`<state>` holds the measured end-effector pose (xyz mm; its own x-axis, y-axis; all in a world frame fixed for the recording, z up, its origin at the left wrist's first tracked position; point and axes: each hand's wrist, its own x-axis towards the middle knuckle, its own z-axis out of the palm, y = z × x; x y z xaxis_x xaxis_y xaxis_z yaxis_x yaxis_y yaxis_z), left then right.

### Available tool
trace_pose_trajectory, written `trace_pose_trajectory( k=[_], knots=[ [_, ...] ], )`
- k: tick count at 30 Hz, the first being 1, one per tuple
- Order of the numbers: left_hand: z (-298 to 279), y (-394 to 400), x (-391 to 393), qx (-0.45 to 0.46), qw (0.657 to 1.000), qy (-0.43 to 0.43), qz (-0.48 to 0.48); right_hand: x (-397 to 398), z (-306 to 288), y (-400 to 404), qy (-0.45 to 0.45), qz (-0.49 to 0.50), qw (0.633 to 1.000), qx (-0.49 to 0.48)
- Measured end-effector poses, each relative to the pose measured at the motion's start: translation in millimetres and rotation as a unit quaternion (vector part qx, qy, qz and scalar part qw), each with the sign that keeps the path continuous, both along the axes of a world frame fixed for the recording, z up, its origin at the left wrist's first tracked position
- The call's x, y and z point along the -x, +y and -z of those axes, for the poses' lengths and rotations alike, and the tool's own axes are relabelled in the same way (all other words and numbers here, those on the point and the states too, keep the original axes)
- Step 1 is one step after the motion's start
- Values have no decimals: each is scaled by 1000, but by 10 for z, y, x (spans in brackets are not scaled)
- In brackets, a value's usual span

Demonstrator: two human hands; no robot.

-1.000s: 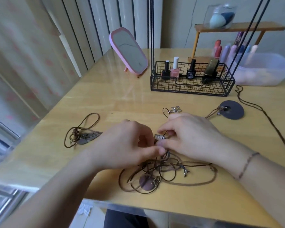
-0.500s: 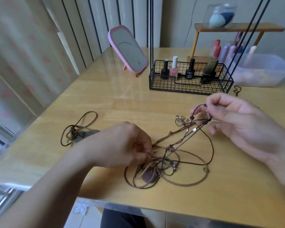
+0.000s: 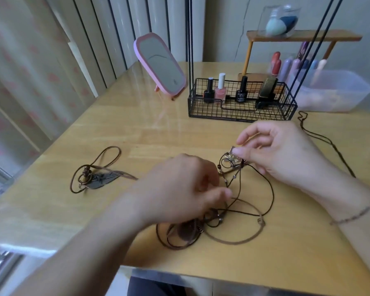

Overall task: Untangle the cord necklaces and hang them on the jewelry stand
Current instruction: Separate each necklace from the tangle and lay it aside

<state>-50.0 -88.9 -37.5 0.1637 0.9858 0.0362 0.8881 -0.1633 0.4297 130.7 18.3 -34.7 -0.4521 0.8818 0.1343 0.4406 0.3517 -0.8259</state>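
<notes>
A tangle of brown cord necklaces [image 3: 233, 221] lies on the wooden table near its front edge. My left hand [image 3: 179, 189] pinches cords at the top of the tangle. My right hand [image 3: 284, 154] holds a small metal pendant [image 3: 233, 150] between thumb and fingers, with dark cords running down from it into the tangle. The jewelry stand [image 3: 241, 112] is a black wire basket with tall thin black rods rising from it, at the back of the table. A separate coiled brown necklace [image 3: 94, 174] with a dark pendant lies at the left.
Nail polish bottles [image 3: 220, 88] stand in the basket. A pink mirror [image 3: 160, 65] leans at the back left. A clear plastic box [image 3: 331, 90] and a small wooden shelf [image 3: 303, 37] sit at the back right. Another dark cord [image 3: 327, 144] trails along the right.
My right hand pulled up and to the right away from my left hand, drawing cords and a pendant out of the tangle. The tangle's loops have spread wider.
</notes>
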Motion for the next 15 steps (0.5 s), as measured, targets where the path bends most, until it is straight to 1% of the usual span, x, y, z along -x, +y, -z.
trace_pose_trajectory(
  k=[3,6,7,9,10,11,12,13,15],
  knots=[
    [89,-54,-275,-43,995,87,-27,44,-14,-9,-37,-13,999,-20],
    [113,-72,-379,-77,988,132,-14,14,-14,14,-55,-14,998,-18],
    [117,-78,-361,-85,987,137,-9,-37,-35,37,-87,-18,996,-32],
    [133,-109,-275,-89,987,135,8,-157,-117,80,-195,-52,977,-70],
    [147,-121,-221,-86,989,120,21,-215,-168,92,-230,-84,967,-67],
    [157,-129,-167,-83,991,95,35,-254,-213,93,-234,-119,964,-48],
    [162,-132,-122,-79,993,67,48,-266,-253,82,-203,-151,967,-24],
    [160,-129,-84,-77,995,38,57,-249,-277,74,-144,-169,975,-6],
    [154,-106,-13,-72,996,-38,48,-153,-256,104,-17,-146,989,2]
  ],
)
